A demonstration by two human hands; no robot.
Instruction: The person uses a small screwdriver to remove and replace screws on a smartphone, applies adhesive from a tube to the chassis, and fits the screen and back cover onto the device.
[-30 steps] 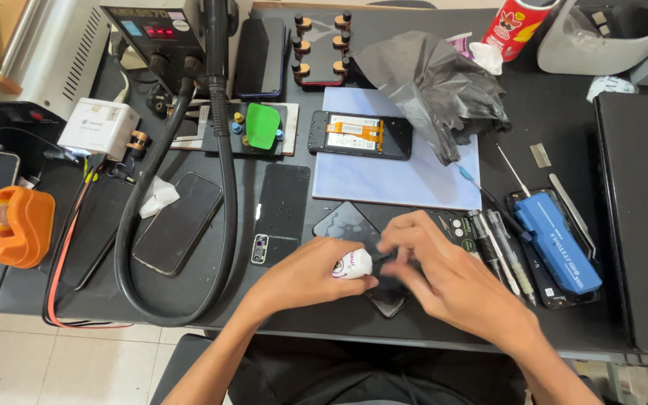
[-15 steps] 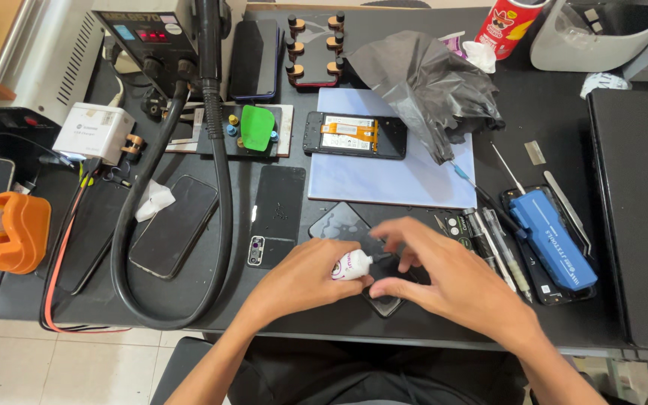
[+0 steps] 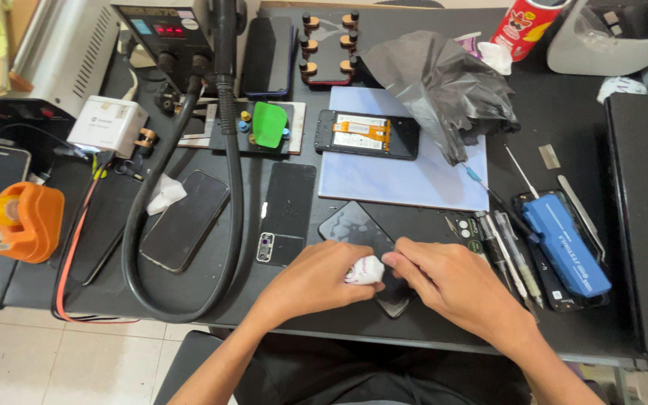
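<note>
While the black bench [image 3: 549, 112] stays cluttered, a dark phone [image 3: 361, 232] lies lower centre, cleaning apparently midway. Left hand [image 3: 316, 281] fingers pinch a white wad [image 3: 364, 270] against it; right hand [image 3: 451, 289] fingers press its edge.

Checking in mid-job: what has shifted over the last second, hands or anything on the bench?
Very little. The left hand keeps the small white wad of cloth pressed on the dark glossy phone panel, and the right hand has stayed on the panel's near end; both only nudged slightly. Nothing was picked up or let go. The blue box and thick black hose lie as before.
</note>
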